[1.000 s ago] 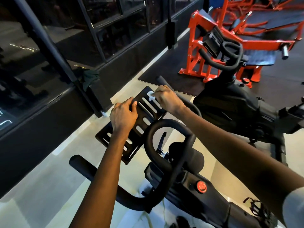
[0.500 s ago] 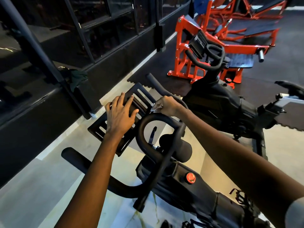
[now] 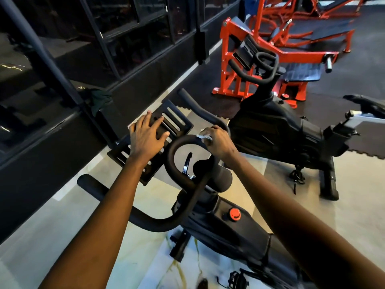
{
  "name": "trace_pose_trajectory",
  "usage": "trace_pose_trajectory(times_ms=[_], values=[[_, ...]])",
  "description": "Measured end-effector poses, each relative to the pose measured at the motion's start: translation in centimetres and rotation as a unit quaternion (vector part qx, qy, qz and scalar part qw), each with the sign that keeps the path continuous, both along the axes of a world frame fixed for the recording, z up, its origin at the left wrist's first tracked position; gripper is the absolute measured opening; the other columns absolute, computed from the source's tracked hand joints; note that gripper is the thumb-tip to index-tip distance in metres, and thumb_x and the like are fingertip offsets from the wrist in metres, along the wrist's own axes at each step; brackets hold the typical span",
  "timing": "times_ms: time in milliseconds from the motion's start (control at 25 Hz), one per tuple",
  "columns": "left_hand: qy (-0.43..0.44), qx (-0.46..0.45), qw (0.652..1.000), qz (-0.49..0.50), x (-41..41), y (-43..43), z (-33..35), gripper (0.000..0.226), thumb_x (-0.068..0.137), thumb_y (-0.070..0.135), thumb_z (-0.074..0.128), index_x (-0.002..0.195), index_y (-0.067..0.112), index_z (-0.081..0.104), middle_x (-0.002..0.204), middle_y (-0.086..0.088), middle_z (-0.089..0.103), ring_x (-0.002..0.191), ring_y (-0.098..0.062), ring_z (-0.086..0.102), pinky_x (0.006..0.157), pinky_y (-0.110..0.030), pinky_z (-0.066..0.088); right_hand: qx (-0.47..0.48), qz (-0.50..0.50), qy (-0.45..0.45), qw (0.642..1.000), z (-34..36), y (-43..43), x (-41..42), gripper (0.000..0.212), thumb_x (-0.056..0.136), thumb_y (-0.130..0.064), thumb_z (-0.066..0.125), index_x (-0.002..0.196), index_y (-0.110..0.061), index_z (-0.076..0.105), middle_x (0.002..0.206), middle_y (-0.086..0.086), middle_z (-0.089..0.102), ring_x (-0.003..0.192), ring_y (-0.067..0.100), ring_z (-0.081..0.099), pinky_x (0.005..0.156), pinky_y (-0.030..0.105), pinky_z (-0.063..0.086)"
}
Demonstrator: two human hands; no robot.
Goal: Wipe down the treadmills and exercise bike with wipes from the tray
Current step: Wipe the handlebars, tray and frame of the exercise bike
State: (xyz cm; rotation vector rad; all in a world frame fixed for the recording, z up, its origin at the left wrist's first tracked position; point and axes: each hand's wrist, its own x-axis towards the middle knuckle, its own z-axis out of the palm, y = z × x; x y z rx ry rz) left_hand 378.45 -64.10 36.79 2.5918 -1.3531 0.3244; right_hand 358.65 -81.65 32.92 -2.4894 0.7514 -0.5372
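Note:
A black exercise bike stands right below me, with looped handlebars and a slotted black tablet holder in front of them. My left hand lies flat on the holder with fingers spread. My right hand grips a crumpled white wipe and presses it against the top of the handlebar loop. The tray of wipes is not in view.
A second black exercise bike stands just ahead on the right. Red-orange weight machines sit behind it on dark rubber flooring. A dark glass wall runs along the left, with a dark cloth on its ledge. A red knob sits on my bike's frame.
My right hand has moved the wipe from the holder's top edge back onto the handlebar loop. My left hand's fingers have spread flat on the holder. My view has shifted a little.

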Motion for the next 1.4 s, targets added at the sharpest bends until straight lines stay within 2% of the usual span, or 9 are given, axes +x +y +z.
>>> trace_pose_trajectory(times_ms=[200,400,600,720,880,1000,1080,1280,1400], values=[[0.058,-0.012,0.987,-0.146,-3.8,0.0,-2.6,0.044,0.102,0.035,0.053,0.141,0.015,0.057,0.151,-0.007,0.049,0.147,-0.021,0.033,0.122,-0.043,0.020,-0.002,-0.017,0.007,1.000,-0.7,1.3,-2.4,0.020,0.089,-0.013,0.067,0.109,-0.018,0.069,0.113,0.005,0.065,0.102,0.023,0.062,0.081,0.028,0.047],[0.102,-0.044,0.982,-0.153,-3.0,-0.4,-3.0,0.042,0.100,0.026,0.057,0.139,0.010,0.058,0.143,-0.008,0.057,0.142,-0.023,0.041,0.120,-0.045,0.029,-0.037,-0.064,-0.007,0.997,-1.3,4.6,-4.1,0.024,0.087,-0.001,0.065,0.104,-0.015,0.075,0.109,0.008,0.066,0.098,0.022,0.064,0.083,0.033,0.052],[0.091,-0.061,0.981,-0.161,-3.4,-0.7,-2.4,0.034,0.102,0.024,0.055,0.131,0.007,0.063,0.134,-0.014,0.062,0.131,-0.029,0.049,0.111,-0.045,0.037,0.039,-0.216,-0.047,0.975,-1.7,5.9,-4.7,0.020,0.088,-0.012,0.066,0.109,-0.012,0.067,0.103,0.007,0.057,0.092,0.025,0.057,0.070,0.021,0.031],[0.096,-0.086,0.973,-0.190,-2.6,-2.1,-1.7,0.030,0.101,0.022,0.054,0.122,0.007,0.069,0.123,-0.014,0.068,0.120,-0.030,0.054,0.105,-0.044,0.041,0.053,-0.266,-0.094,0.958,-1.5,6.3,-7.4,0.027,0.085,-0.004,0.062,0.111,-0.011,0.067,0.102,0.007,0.053,0.089,0.023,0.053,0.072,0.025,0.037],[0.220,-0.109,0.929,-0.277,-3.5,-5.6,0.2,0.031,0.099,0.021,0.060,0.127,0.010,0.068,0.129,-0.010,0.066,0.122,-0.028,0.059,0.106,-0.035,0.041,0.058,-0.371,-0.101,0.921,0.1,5.3,-14.5,0.025,0.090,-0.005,0.060,0.108,-0.009,0.077,0.108,0.009,0.061,0.096,0.018,0.056,0.087,0.029,0.047],[0.291,-0.068,0.899,-0.322,-6.3,-9.0,0.9,0.036,0.097,0.022,0.064,0.133,0.016,0.066,0.131,-0.007,0.066,0.120,-0.023,0.062,0.105,-0.031,0.042,0.043,-0.434,-0.083,0.896,1.6,4.4,-21.2,0.026,0.081,-0.017,0.060,0.078,0.005,0.073,0.079,0.022,0.069,0.079,0.030,0.065,0.071,0.040,0.053],[0.296,-0.023,0.884,-0.360,-8.8,-10.9,0.6,0.042,0.097,0.024,0.065,0.138,0.020,0.062,0.129,-0.010,0.066,0.117,-0.026,0.062,0.099,-0.029,0.043,0.045,-0.483,-0.053,0.873,2.4,4.2,-25.5,0.033,0.082,-0.024,0.063,0.069,0.006,0.068,0.069,0.024,0.066,0.066,0.030,0.062,0.062,0.039,0.049],[0.310,0.037,0.848,-0.429,-17.7,-14.4,-0.6,0.047,0.097,0.029,0.065,0.143,0.027,0.056,0.142,-0.010,0.058,0.129,-0.026,0.055,0.104,-0.030,0.040,0.071,-0.579,-0.012,0.812,2.6,6.4,-35.5,0.044,0.090,-0.033,0.069,0.098,0.010,0.072,0.100,0.027,0.072,0.100,0.039,0.064,0.085,0.043,0.052],[0.311,0.064,0.823,-0.470,-23.6,-16.0,-1.0,0.049,0.096,0.030,0.066,0.144,0.028,0.055,0.144,-0.009,0.057,0.132,-0.025,0.053,0.110,-0.032,0.038,0.079,-0.620,-0.006,0.780,2.2,8.4,-40.6,0.037,0.088,-0.035,0.071,0.070,-0.004,0.064,0.075,0.013,0.064,0.078,0.027,0.057,0.067,0.033,0.042]])
